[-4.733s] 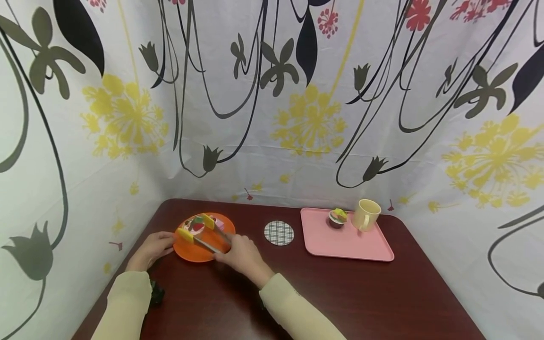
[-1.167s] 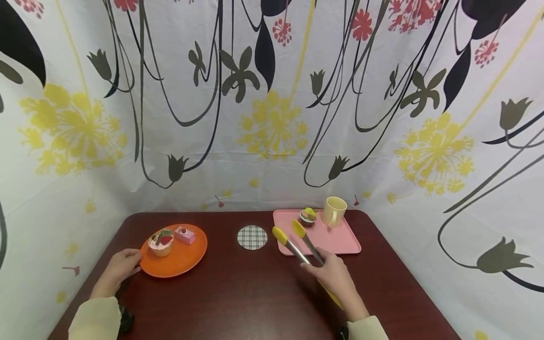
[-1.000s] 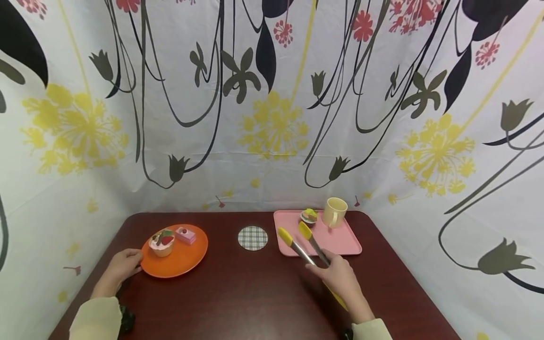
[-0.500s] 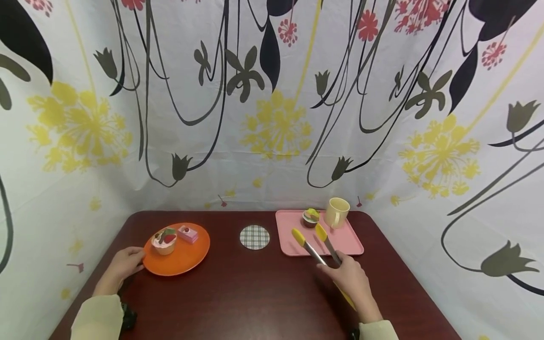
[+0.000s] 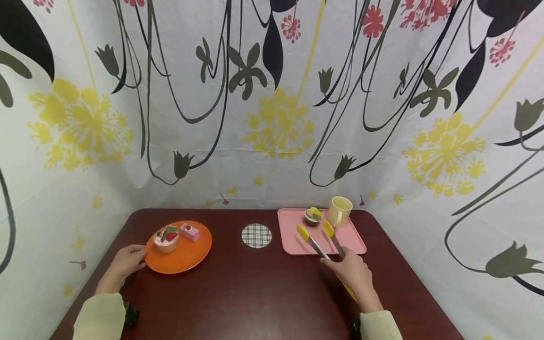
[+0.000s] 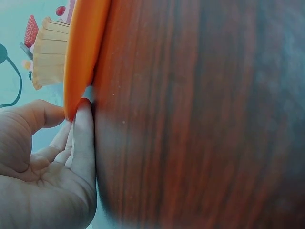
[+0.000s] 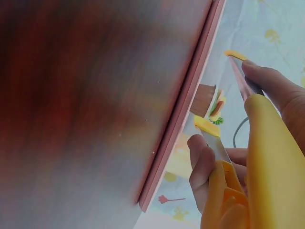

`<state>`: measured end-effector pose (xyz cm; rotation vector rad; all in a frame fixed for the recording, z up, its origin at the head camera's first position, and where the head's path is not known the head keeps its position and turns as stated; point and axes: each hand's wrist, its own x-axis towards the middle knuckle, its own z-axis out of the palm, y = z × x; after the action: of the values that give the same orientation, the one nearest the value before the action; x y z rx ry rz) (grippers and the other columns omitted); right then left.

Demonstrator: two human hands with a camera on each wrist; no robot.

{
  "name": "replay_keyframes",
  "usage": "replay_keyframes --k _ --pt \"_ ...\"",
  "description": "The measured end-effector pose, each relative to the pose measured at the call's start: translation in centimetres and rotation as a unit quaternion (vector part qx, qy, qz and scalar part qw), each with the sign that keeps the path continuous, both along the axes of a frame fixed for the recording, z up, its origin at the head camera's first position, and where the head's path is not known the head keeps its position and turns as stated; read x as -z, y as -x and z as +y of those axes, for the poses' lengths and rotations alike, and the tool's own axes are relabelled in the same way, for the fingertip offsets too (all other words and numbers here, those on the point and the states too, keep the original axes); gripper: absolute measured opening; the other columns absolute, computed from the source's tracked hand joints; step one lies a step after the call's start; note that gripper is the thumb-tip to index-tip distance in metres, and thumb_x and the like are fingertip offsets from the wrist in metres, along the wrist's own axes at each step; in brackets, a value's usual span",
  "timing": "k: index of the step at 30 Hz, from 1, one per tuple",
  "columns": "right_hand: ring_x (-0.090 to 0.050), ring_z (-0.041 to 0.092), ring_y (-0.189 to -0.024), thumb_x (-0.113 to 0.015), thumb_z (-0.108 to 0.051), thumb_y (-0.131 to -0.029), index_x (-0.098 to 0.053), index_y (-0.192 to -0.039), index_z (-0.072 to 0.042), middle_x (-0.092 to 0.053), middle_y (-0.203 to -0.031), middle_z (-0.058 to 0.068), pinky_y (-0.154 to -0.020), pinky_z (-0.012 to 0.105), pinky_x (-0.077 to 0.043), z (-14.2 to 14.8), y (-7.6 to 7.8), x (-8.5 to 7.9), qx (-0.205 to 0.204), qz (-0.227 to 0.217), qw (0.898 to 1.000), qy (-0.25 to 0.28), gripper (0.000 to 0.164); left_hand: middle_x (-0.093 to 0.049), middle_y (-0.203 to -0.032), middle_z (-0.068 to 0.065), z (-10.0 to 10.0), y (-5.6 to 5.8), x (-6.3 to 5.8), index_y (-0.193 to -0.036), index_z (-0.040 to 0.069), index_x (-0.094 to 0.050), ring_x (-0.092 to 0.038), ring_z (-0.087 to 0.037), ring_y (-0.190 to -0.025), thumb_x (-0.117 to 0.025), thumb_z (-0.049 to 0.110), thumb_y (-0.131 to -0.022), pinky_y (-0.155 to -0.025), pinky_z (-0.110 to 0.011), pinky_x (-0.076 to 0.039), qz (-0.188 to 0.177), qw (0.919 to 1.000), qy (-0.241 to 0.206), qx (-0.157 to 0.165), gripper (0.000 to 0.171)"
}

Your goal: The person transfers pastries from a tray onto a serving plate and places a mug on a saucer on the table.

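Note:
At the left, my left hand (image 5: 126,262) pinches the rim of an orange plate (image 5: 182,259); in the left wrist view its thumb presses the plate's edge (image 6: 86,52) from above and a finger lies beneath. On the plate sit a toy cupcake (image 5: 166,240) topped with a strawberry and a small pink cake slice (image 5: 190,232). My right hand (image 5: 352,273) grips yellow-tipped metal tongs (image 5: 319,248). Their arms are spread, with nothing between the tips, over the pink tray (image 5: 293,244). Just beyond the tips stands a brown cupcake (image 5: 313,217) with a yellow top.
A pale yellow mug (image 5: 341,212) stands on the tray, right of the brown cupcake. Between plate and tray lies a round checked coaster (image 5: 257,236). A flowered cloth (image 5: 272,179) hangs behind the dark wooden table (image 5: 246,293).
My right hand has carried the tongs from around the strawberry cupcake on the plate over to the pink tray. Lately they shifted slightly right. My left hand stays at the plate's rim.

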<state>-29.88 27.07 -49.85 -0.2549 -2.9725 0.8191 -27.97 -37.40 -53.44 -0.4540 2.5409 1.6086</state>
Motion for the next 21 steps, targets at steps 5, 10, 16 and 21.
replay_keyframes --k 5,10,16,21 --pt "-0.057 0.024 -0.072 -0.084 -0.064 -0.085 -0.066 -0.109 -0.008 -0.059 -0.079 0.005 -0.062 0.039 -0.038 0.1 0.8 0.0 0.001 -0.005 1.000 -0.003 0.064 -0.044 -0.153 -0.042 0.0 0.1 0.2 -0.153 -0.020 -0.036 -0.069 -0.030 -0.118 -0.046 0.028 -0.113 -0.090 -0.032 -0.065 0.000 1.0000 -0.004 -0.001 0.063" --pt "-0.054 0.023 -0.070 -0.083 -0.065 -0.085 -0.064 -0.102 -0.011 -0.055 -0.078 0.004 -0.061 0.039 -0.036 0.1 1.6 0.0 -0.010 0.001 1.000 -0.020 0.060 -0.044 -0.153 -0.042 0.1 0.3 0.1 -0.153 -0.020 -0.037 -0.068 -0.034 -0.122 -0.046 0.027 -0.113 -0.091 -0.032 -0.065 0.000 1.0000 -0.006 -0.006 0.062" --pt "-0.058 0.023 -0.077 -0.080 -0.067 -0.087 -0.067 -0.124 -0.003 -0.069 -0.098 0.015 -0.064 0.042 -0.045 0.2 2.6 -0.2 -0.021 0.002 1.000 -0.021 0.075 -0.043 -0.153 -0.042 0.3 0.2 -0.3 -0.154 -0.019 -0.035 -0.063 -0.041 -0.129 -0.043 0.027 -0.113 -0.092 -0.033 -0.065 -0.005 1.0000 -0.001 -0.002 0.062" --pt "-0.062 0.027 -0.088 -0.079 -0.068 -0.088 -0.062 -0.142 0.003 -0.072 -0.124 0.022 -0.072 0.049 -0.051 0.0 3.7 -0.3 -0.024 -0.001 0.999 -0.029 0.090 -0.043 -0.153 -0.042 0.3 0.1 -0.5 -0.154 -0.020 -0.035 -0.066 -0.035 -0.123 -0.044 0.027 -0.113 -0.091 -0.032 -0.065 -0.007 1.0000 0.000 -0.003 0.063"
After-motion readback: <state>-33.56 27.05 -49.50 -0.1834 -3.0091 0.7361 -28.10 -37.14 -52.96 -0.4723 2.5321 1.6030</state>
